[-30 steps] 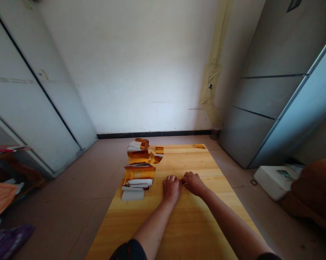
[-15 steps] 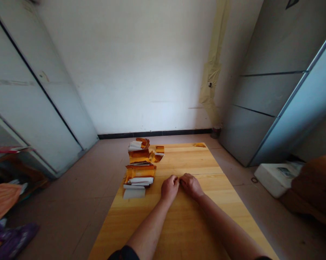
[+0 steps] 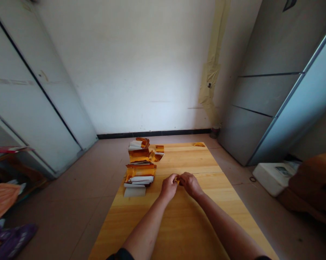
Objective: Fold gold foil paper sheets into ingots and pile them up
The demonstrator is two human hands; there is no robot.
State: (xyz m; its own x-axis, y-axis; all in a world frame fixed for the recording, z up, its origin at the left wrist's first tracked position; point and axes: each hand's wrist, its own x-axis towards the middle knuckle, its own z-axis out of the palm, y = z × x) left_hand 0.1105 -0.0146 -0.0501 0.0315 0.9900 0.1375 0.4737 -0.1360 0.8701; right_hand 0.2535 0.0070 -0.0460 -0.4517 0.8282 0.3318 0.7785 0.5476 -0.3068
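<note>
Over the middle of the wooden table [image 3: 184,213], my left hand [image 3: 169,186] and my right hand [image 3: 191,183] meet fingertip to fingertip. Between them is a small piece of golden paper [image 3: 177,180], pinched from both sides and mostly covered by the fingers. To the left of my hands lie stacks of folded golden paper [image 3: 141,171], with white folded sheets [image 3: 141,179] at their near side. Farther back is another stack of golden paper [image 3: 139,155], and a loose curled golden piece [image 3: 156,156] rests beside it.
A small golden scrap [image 3: 199,144] lies at the table's far right corner. A grey refrigerator [image 3: 249,119] stands to the right, with a white box [image 3: 271,177] on the floor near it. White cabinet doors [image 3: 43,90] are at left, above a purple item [image 3: 13,238].
My hands stay together at nearly the same spot while the fingers shift and the wrists turn. More of the golden paper now shows between them. The stacks have not moved.
</note>
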